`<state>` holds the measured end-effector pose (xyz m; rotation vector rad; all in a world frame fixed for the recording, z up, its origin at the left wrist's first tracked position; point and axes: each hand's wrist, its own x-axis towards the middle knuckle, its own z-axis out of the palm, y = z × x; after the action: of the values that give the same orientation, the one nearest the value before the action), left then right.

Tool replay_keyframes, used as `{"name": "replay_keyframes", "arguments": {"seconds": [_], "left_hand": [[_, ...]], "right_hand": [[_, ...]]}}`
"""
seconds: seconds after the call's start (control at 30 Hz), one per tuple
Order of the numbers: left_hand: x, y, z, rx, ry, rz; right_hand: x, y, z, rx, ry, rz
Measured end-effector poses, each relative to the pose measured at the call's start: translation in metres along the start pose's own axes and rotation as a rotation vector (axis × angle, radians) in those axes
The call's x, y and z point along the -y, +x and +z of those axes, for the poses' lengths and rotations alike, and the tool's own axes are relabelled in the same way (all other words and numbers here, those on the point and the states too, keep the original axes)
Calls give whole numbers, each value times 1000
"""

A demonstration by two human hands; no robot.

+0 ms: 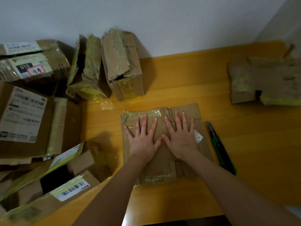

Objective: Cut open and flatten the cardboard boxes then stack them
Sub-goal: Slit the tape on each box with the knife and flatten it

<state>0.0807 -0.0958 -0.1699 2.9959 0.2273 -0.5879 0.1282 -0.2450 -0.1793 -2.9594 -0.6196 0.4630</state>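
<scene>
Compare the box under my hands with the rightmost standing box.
The flat box lies pressed flat on the table; the standing box is upright, unflattened, its top torn. Left hand and right hand press the flat box; neither touches the standing box. Both are taped brown cardboard.

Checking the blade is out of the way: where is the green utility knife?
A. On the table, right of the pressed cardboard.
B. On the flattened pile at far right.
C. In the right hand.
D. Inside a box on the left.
A: the utility knife lies on the table beside the flattened cardboard, which both the left hand and right hand press flat.
</scene>
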Motion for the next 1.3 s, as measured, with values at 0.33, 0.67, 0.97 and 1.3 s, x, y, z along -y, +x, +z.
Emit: {"name": "replay_keyframes", "arguments": {"seconds": [0.33,0.67,0.97,1.3], "left_hand": [[-4,-43,-12,-26,-11,5],[-2,-64,14,60,-20,-46],[-1,-60,15,110,4,-32],[7,-70,-3,-103,-323,-205]], "right_hand": [[3,-33,-19,51,-50,-13],[3,-67,15,4,-38,23],[1,-64,25,5,-42,0],[-2,-69,-13,179,82,-18]]}}
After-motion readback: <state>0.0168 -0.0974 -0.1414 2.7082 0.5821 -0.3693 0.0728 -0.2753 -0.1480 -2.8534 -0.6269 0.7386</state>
